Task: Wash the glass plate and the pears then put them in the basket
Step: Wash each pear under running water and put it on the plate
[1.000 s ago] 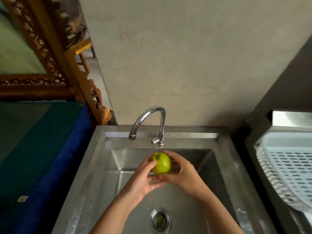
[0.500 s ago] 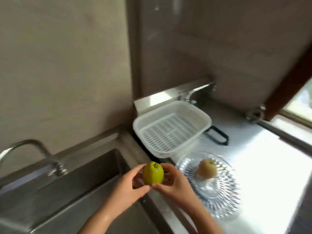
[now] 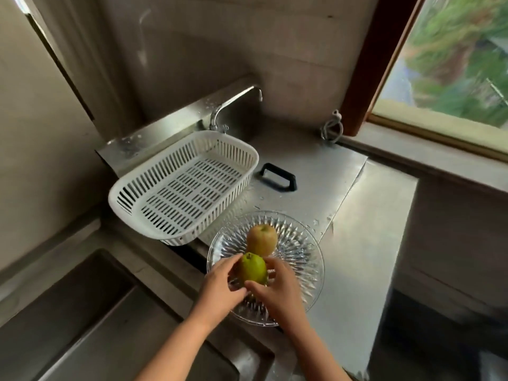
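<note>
Both hands hold a green pear over the near part of the cut-glass plate. My left hand grips it from the left, my right hand from the right and below. A yellow-brown pear lies on the plate just behind the green one. The plate rests on the steel counter. A white slotted basket, with nothing in it, stands tilted to the left behind the plate.
A steel sink basin lies at lower left. Behind the basket stands a second tap. A black handle sits on the steel counter cover. To the right are a window sill and the counter edge.
The view swung right from the sink tap to the counter. Both hands carried the green pear from under the tap across to above the glass plate.
</note>
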